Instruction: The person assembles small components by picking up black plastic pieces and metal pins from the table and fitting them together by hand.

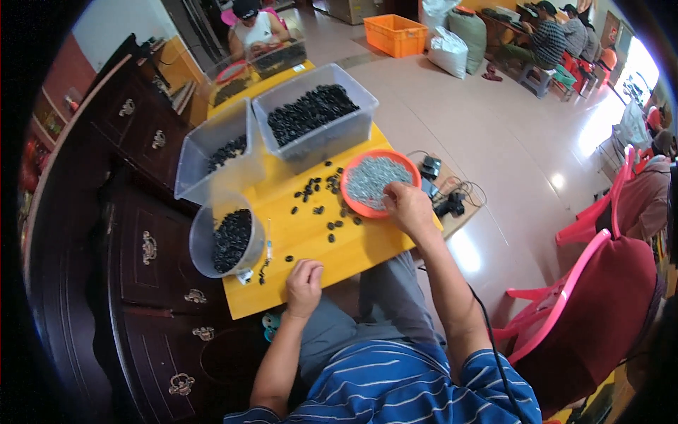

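My right hand (410, 209) reaches over the near right rim of a round orange dish (347, 200). Its fingertips are pinched together at the small silvery metal pieces (376, 178) heaped inside; whether one is between them is too small to tell. My left hand (304, 288) is closed at the near edge of the yellow table (318, 244), and anything within its curled fingers is hidden. Small black oval parts (331, 226) lie scattered on the tabletop left of the dish and in front of it.
Two clear plastic bins (362, 121) and a round clear tub (200, 244) hold black parts. Dark wooden drawers (134, 254) border the left side. Cables and black devices (448, 201) sit right of the table. Pink chairs (558, 283) stand at right; another person (256, 32) sits at the far end.
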Motion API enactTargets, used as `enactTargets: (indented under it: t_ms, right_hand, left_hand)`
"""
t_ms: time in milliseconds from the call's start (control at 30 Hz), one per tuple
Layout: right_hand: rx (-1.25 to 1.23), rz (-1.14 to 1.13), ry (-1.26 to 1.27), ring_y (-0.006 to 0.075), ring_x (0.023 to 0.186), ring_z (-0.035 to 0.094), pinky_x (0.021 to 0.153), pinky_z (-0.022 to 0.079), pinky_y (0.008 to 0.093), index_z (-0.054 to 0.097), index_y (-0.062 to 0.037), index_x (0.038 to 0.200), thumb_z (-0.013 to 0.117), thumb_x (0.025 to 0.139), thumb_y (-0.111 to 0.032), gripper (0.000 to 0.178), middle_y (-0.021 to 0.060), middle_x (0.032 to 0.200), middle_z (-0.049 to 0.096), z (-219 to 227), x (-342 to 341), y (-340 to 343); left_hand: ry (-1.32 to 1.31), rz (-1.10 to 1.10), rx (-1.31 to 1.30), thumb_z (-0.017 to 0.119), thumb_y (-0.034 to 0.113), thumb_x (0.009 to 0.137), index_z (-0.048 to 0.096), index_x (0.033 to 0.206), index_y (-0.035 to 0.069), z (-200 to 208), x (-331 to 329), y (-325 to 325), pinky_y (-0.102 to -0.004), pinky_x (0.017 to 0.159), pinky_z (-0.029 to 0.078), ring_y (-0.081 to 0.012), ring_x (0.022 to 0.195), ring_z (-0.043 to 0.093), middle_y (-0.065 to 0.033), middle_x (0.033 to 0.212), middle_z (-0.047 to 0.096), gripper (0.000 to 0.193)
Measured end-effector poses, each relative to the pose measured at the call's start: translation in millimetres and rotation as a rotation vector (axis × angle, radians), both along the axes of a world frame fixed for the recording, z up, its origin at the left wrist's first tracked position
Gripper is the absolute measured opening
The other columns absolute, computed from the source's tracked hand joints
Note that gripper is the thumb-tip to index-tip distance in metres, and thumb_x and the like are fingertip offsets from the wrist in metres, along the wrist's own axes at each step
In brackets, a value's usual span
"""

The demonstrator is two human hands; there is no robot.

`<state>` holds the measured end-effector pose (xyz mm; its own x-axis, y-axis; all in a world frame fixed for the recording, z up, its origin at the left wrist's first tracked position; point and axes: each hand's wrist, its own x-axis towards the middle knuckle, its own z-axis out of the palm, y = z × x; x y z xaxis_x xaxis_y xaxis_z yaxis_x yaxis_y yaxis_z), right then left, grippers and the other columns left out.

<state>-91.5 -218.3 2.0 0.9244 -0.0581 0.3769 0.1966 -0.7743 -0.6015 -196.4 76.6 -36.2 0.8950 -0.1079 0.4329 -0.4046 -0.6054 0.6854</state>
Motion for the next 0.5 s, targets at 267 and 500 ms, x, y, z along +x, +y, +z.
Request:
enactTargets:
  t_ms: [267, 500]
  right_hand:
    - [-0.464, -0.042, 0.357, 0.0334, 0.089, 0.073, 0.078, 0.059, 0.0462, 0.077, -0.0127, 0.093, 0.073, 0.082, -0.025, 0.017, 0.0144, 0.091, 0.075, -16.6, 42.3, 10.8]
    - [-0.402, 0.048, 0.178, 0.0364, 0.082, 0.074, 0.073, 0.059, 0.0493, 0.075, -0.0078, 0.084, 0.069, 0.081, -0.021, 0.015, 0.0180, 0.085, 0.074, -25.7, 40.6, 1.8]
  left_hand:
    - [0.165, 0.078, -0.228, 0.059, 0.011, 0.101, 0.066, 0.099, 0.002, -28.5, 4.9, 3.2, -0.0275, 0.063, 0.054, -0.0123, 0.063, 0.065, -0.0058, 0.083, 0.071, 0.012]
    - [0.236, 0.089, -0.496, 0.060, 0.007, 0.101, 0.066, 0.101, 0.000, -38.3, 7.4, 2.0, -0.0242, 0.063, 0.053, -0.0085, 0.066, 0.063, -0.0034, 0.086, 0.071, 0.009]
